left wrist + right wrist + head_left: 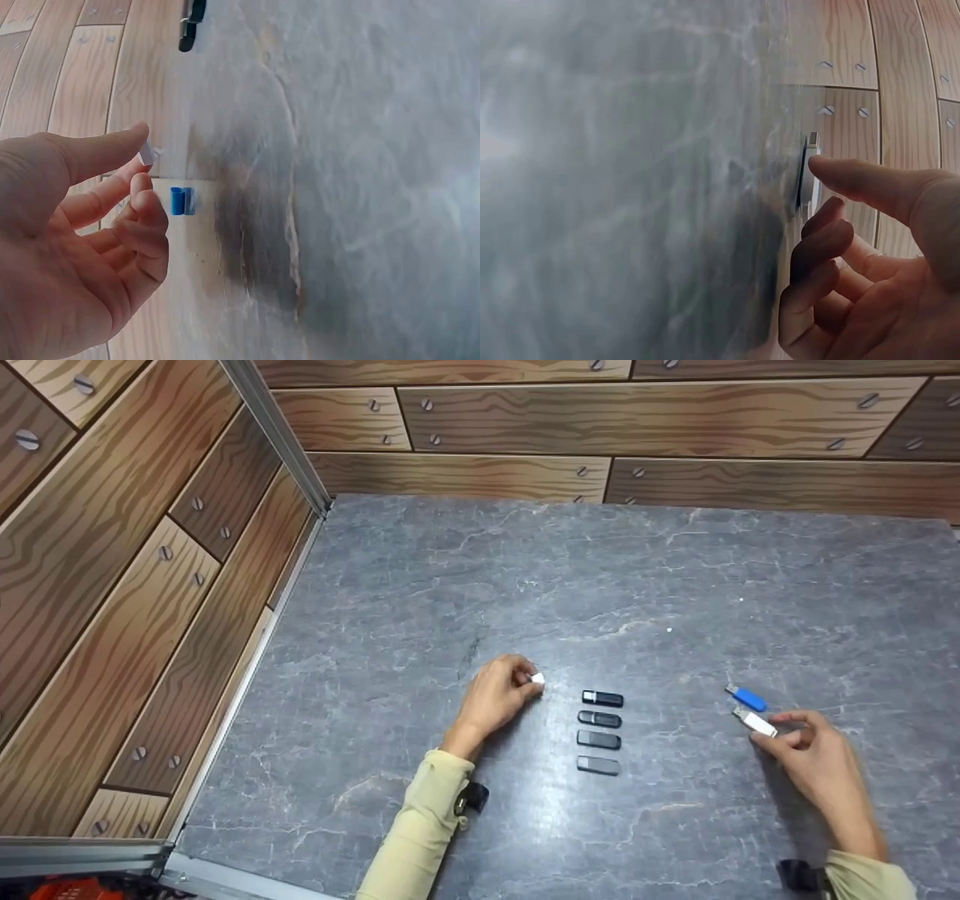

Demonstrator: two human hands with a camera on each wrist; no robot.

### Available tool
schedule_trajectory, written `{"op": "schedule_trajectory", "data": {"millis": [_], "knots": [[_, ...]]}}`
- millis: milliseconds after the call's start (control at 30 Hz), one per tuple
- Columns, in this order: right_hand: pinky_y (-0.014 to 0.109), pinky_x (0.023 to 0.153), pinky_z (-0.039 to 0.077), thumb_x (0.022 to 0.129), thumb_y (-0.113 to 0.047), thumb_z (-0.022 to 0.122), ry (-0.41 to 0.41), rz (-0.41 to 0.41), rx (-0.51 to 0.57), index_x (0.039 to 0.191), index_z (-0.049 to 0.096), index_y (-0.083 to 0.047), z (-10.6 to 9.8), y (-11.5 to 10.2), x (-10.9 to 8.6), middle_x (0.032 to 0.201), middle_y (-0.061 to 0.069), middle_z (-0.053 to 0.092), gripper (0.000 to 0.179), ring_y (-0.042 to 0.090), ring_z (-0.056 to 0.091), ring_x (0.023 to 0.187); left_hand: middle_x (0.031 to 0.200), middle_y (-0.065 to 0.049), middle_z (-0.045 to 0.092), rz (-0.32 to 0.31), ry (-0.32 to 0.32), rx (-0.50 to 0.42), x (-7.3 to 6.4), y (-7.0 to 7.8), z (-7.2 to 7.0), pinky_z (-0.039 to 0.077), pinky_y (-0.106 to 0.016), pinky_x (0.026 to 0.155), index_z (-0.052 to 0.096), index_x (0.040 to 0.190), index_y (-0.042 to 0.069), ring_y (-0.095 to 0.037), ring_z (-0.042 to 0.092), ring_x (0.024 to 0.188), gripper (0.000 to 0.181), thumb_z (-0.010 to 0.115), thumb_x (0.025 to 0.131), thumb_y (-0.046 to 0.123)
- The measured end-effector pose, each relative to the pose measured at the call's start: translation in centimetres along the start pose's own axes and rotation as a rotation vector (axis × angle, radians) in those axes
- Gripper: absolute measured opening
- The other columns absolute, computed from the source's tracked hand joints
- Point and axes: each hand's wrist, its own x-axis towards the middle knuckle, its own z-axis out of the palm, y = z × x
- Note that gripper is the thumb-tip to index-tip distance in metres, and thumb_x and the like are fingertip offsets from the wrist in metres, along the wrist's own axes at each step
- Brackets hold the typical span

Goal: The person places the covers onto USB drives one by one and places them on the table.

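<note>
My left hand (497, 694) pinches a small white cap (538, 679) between thumb and fingertips, just above the table. In the left wrist view, a short blue piece (178, 201) shaped like a cap shows beyond those fingers; the head view does not show it. On the right side, my right hand (825, 754) pinches the back end of a white USB stick (757, 724) between thumb and index finger. Its metal plug is bare and points up and left. Just above it lies a blue USB stick (748, 698), its plug also bare.
Between my hands, several dark USB sticks lie in a column, among them a black one (603, 699) at the top and a grey one (598, 766) at the bottom. Wood-patterned panels (525, 420) border the grey marbled table (420, 585) at the back and left.
</note>
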Motion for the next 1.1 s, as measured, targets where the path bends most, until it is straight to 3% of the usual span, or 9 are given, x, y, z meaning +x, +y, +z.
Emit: {"op": "schedule_trajectory", "data": {"millis": [300,500,633,833,933,1100], "knots": [[0.025,0.051,0.041,0.097,-0.025,0.076,-0.014,-0.002,-0.03,0.131,0.063,0.005,0.0,0.1,0.3,0.074,-0.006,0.067,0.047,0.004,0.048,0.056,0.089,-0.018,0.079,-0.094,0.003,-0.307,0.0,-0.6,-0.2,0.049,-0.016,0.056,0.073,0.102,-0.002,-0.007,0.06,0.059,0.015,0.081,0.09,0.003],[0.026,0.053,0.04,0.098,-0.029,0.075,-0.019,0.007,-0.046,0.127,0.065,0.004,-0.1,0.0,0.2,0.078,-0.004,0.069,0.045,0.004,0.049,0.059,0.088,-0.017,0.077,-0.114,-0.014,-0.38,-0.1,-0.9,-0.1,0.048,-0.016,0.054,0.071,0.1,-0.002,-0.005,0.057,0.057,0.015,0.081,0.089,-0.001],[0.024,0.055,0.04,0.099,-0.03,0.075,0.005,-0.001,-0.031,0.125,0.067,0.003,0.0,-0.2,-0.2,0.076,-0.012,0.066,0.043,0.0,0.05,0.061,0.091,-0.017,0.076,-0.097,-0.038,-0.414,-0.2,-1.2,0.0,0.048,-0.015,0.056,0.07,0.099,-0.001,-0.004,0.057,0.06,0.017,0.081,0.087,-0.004],[0.019,0.056,0.05,0.098,-0.021,0.077,-0.013,-0.008,0.151,0.125,0.063,0.006,0.4,-0.8,-0.5,0.073,-0.035,0.063,0.041,-0.003,0.062,0.059,0.087,-0.011,0.074,-0.095,-0.079,-0.502,-0.5,-1.3,0.2,0.044,-0.016,0.05,0.071,0.102,-0.003,-0.005,0.054,0.055,0.014,0.078,0.09,-0.004],[0.02,0.057,0.056,0.098,-0.016,0.076,-0.046,-0.008,0.273,0.123,0.06,0.007,0.7,-1.1,-0.5,0.075,-0.034,0.068,0.038,0.0,0.068,0.06,0.085,-0.005,0.07,-0.113,-0.112,-0.565,-0.7,-1.3,0.4,0.044,-0.016,0.047,0.071,0.105,-0.003,-0.007,0.054,0.054,0.014,0.075,0.092,-0.004],[0.021,0.057,0.058,0.097,-0.007,0.076,-0.073,-0.024,0.424,0.113,0.065,-0.005,1.3,-1.6,-0.2,0.079,-0.025,0.075,0.02,0.002,0.072,0.062,0.083,-0.001,0.069,-0.132,-0.155,-0.637,-1.1,-1.3,0.9,0.046,-0.018,0.048,0.072,0.11,-0.004,-0.008,0.055,0.054,0.016,0.074,0.094,-0.002]]}}
